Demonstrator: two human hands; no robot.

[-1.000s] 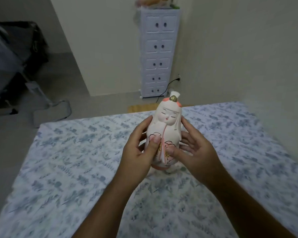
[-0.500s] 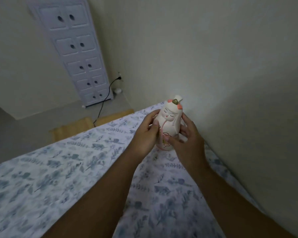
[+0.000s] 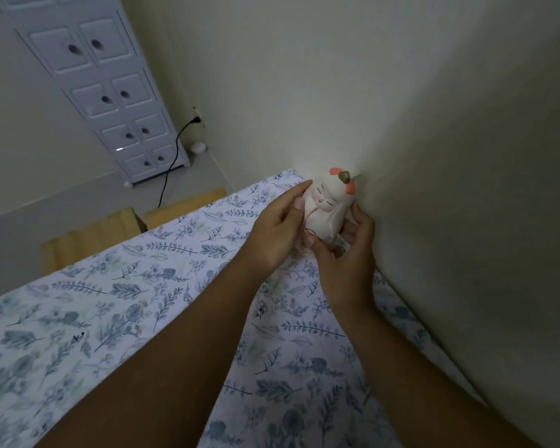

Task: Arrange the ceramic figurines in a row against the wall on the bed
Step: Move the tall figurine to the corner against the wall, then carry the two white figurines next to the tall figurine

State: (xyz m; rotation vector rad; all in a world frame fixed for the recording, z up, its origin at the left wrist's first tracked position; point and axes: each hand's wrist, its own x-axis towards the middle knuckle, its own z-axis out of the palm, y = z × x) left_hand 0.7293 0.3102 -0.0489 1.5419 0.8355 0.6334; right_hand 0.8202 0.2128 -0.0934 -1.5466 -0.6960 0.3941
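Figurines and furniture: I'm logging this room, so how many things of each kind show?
Figurine: 1
Hands: 2, left hand, right hand
Bed: 1
Drawer cabinet: 1
Cable: 1
Total: 6

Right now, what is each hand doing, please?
Left hand: closed on the figurine.
Right hand: closed on the same figurine, near the wall.

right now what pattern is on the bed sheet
White bed sheet with blue-grey leaves and flowers, clearest in the head view.
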